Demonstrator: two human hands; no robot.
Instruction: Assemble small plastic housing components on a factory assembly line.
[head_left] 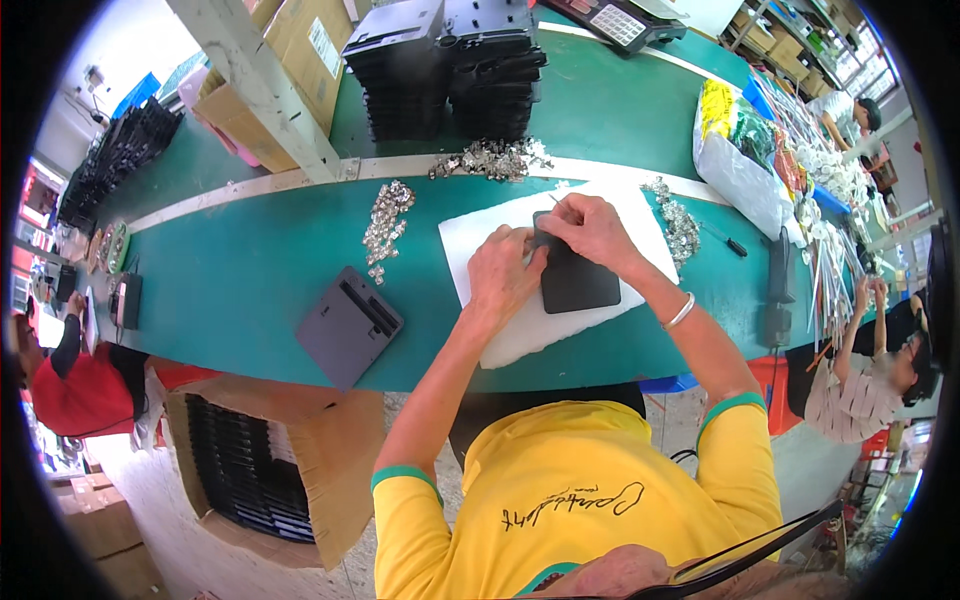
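Observation:
A flat black plastic panel (582, 284) lies on a white foam sheet (515, 335) in front of me. My left hand (503, 268) is closed at the panel's left edge, with thumb and curled fingers pressed against it. Over the panel's far end, my right hand (592, 230) is closed in a pinch; whatever sits between its fingertips is too small to name. Small shiny metal parts (384, 228) are heaped left of the sheet, with another pile of metal parts (680, 228) to its right. A dark grey plastic housing (345, 335) with a slot rests at the left.
Stacked black panels (490, 90) stand at the back beyond more metal parts (490, 160). A screwdriver (737, 246) and a plastic bag (745, 170) are on the right. An open carton (345, 470) of black panels sits below the table's left edge. Other people work at both sides.

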